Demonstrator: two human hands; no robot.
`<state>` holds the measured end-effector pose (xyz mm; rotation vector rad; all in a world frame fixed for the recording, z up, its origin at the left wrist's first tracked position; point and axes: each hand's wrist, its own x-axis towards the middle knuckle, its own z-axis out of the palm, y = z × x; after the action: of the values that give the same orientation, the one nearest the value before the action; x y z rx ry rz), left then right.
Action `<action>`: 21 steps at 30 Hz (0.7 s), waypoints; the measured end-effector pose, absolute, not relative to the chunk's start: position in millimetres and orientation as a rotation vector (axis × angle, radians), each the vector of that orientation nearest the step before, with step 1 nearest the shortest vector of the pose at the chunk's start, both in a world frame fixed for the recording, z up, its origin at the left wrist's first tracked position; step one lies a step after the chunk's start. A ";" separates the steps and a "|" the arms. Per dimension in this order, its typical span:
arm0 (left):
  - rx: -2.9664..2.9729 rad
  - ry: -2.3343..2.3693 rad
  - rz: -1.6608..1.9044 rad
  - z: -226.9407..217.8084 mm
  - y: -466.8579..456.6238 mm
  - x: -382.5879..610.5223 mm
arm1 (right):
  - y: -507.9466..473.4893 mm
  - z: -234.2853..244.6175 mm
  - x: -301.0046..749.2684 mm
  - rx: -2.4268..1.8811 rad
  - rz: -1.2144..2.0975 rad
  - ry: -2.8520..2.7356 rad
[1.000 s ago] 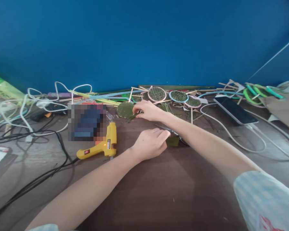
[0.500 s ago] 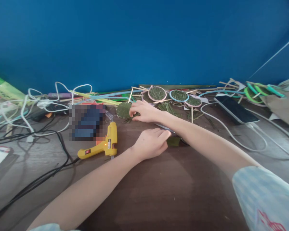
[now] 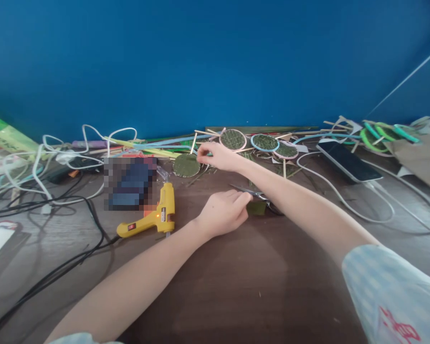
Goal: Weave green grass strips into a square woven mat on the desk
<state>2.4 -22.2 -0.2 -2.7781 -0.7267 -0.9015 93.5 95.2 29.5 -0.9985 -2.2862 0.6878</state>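
My left hand (image 3: 225, 212) rests low over the table, its fingers curled together. A flat green leaf piece (image 3: 258, 208) shows just beyond its fingertips, and whether they grip it is hidden. Lying beside the thumb is a pair of scissors (image 3: 260, 196), partly covered by my right forearm. Farther back, my right hand (image 3: 220, 156) has thumb and forefinger bent into a pinch; what is between them, if anything, is too small to make out. Those fingers are at the right edge of a round green disc (image 3: 185, 165) with a pale stick handle.
A yellow glue gun (image 3: 160, 215) with a lit light lies left of my left hand, near a pixelated dark object (image 3: 134, 184). Several round framed fans (image 3: 265, 142) lie along the blue wall. A phone (image 3: 349, 161) with white cables is on the right; black cables (image 3: 93, 224) run left.
My right hand has lifted slightly up and back, showing more of the disc and scissors. The green shreds near it lie differently. My left hand stays about where it was.
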 end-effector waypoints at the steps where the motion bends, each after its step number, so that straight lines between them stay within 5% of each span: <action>1: -2.784 -0.733 -0.899 -0.1 -22.3 2.4 | 96.6 33.2 97.6 -1.010 0.740 -2.216; 9: -2.807 -0.784 -0.887 -1.6 -21.2 2.7 | 85.7 50.9 163.8 -1.387 0.987 -1.831; 21: -2.797 -0.787 -0.902 -1.0 -21.2 3.1 | 58.7 70.0 185.6 -1.916 0.469 -2.051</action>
<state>3.1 -21.2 -1.0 -2.7968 -0.7868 -0.9021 185.6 58.7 70.0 -1.9163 -2.0506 0.4687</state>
